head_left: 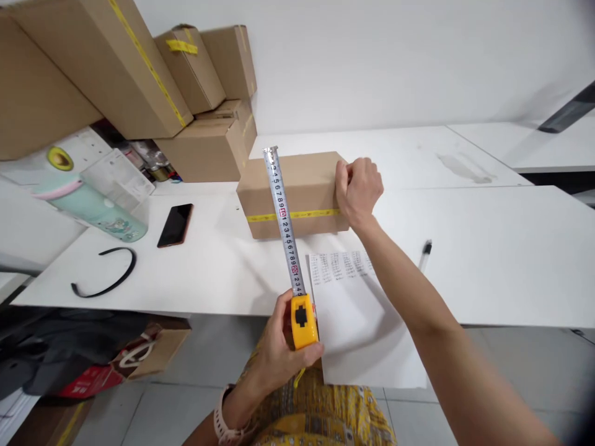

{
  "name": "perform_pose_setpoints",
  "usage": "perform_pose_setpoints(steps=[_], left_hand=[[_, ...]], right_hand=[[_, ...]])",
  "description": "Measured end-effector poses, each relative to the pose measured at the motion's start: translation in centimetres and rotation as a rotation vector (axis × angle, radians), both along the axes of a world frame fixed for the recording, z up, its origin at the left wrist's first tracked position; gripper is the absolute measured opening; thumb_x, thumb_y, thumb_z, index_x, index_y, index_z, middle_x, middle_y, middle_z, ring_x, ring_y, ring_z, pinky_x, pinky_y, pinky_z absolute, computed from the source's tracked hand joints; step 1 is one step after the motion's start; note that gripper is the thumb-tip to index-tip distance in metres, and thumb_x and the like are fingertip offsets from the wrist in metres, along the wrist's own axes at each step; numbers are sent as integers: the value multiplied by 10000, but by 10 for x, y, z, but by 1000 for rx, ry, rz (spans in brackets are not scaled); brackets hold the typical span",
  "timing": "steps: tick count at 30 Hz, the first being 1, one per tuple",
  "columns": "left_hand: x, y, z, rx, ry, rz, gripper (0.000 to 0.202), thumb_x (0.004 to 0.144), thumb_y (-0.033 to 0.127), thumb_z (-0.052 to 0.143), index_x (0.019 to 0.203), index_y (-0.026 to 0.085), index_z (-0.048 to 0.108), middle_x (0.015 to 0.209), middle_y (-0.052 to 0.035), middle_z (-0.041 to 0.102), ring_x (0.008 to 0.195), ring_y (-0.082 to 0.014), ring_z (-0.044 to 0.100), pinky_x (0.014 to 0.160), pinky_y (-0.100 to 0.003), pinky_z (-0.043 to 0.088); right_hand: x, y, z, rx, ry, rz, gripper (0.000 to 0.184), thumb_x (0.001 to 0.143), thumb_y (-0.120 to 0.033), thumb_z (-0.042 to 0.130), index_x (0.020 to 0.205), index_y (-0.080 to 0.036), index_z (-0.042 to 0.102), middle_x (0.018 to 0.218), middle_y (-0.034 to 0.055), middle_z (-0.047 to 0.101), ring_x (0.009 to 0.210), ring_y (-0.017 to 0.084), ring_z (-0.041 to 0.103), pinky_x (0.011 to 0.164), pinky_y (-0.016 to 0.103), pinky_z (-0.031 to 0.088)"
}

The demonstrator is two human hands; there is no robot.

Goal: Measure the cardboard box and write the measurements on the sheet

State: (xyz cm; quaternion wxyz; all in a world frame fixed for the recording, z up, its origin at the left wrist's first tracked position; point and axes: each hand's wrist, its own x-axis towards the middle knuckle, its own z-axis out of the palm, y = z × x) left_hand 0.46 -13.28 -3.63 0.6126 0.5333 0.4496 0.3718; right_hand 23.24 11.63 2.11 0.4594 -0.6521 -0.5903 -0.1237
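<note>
My left hand (pixel 286 350) is wrapped round a yellow tape measure (pixel 304 334) near the table's front edge. Its metal blade (pixel 285 226) is drawn out and points away from me, crossing in front of a cardboard box (pixel 309 179). The blade's hooked end stands near the far upper edge of the box, towards its left side. A strip of yellow tape runs along the box's front. At the right end of the box, my right hand (pixel 361 189) is closed with its thumb side against the corner; its fingertips are hidden.
A handwritten paper sheet (pixel 367 334) overhangs the white table's (pixel 488 248) front edge, with a pen (pixel 424 254) to its right. Leftward lie a phone (pixel 175 225), a black headband (pixel 125 272) and a mint bottle (pixel 100 214). Stacked cardboard boxes (pixel 204 148) stand at back left.
</note>
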Motion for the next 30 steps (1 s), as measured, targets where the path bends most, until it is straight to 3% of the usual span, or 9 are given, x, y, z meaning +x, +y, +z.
perform_pose_setpoints(steps=[2,4,9,12,14,18,23,26,30], left_hand=[[-2,-6,4,-30,-5,-6,778,707,290,792,1383,267,408,1223,-76,621,1026,-228,645,833,-338,563],[-5,-11,11,-38,58,-54,780,689,272,788,1380,262,427,1216,-68,634,1033,-231,642,836,-339,560],[-15,-18,21,-5,393,-261,811,691,303,788,1421,254,439,1151,-49,665,940,-225,646,814,-366,557],[-21,-22,19,61,492,-366,804,682,313,796,1413,254,468,1225,-64,663,1046,-265,650,916,-421,551],[-22,-23,15,92,519,-390,804,675,303,797,1411,253,477,1280,-80,652,1124,-291,639,989,-462,530],[-21,-24,12,62,488,-326,994,676,310,806,1540,288,314,1425,-124,574,1231,-317,613,1020,-499,521],[-18,-25,15,132,400,-272,1094,686,355,837,1574,341,198,1423,-119,565,1277,-316,599,1031,-514,522],[-25,-24,19,204,430,-250,1056,717,340,830,1573,354,211,1399,-115,589,1258,-309,619,1019,-507,533],[-48,-5,25,335,560,-55,974,779,381,794,1572,326,231,1347,-117,630,1179,-291,665,936,-452,578]], right_hand=[[-3,-16,-13,-10,-17,46,452,1061,-523,254,942,-219,567,1049,130,641,1068,290,591,942,477,434],[-2,-30,-10,-24,24,121,472,1058,-548,257,949,-222,580,1078,124,661,1093,287,587,957,483,437],[15,-81,41,-151,601,535,635,1023,-691,207,1050,-235,647,873,54,666,736,182,617,671,344,490],[25,-124,56,-204,709,734,485,988,-668,456,1045,-242,682,706,15,637,593,156,560,535,303,434],[28,-152,50,-166,721,712,354,978,-573,576,965,-236,683,614,-16,604,525,133,511,475,277,385],[11,-203,11,-103,730,637,253,1038,-422,530,920,-227,641,615,-32,636,482,102,502,441,239,390],[-26,-246,-34,-103,367,707,205,1065,-269,426,1082,-226,626,712,-10,690,559,114,619,495,230,473],[-13,-242,-47,-65,153,551,258,1052,-267,408,1137,-209,643,673,-12,660,530,120,589,502,243,441],[55,-212,-59,-215,138,-203,271,991,-435,490,952,-220,653,761,41,665,616,171,574,617,320,445]])
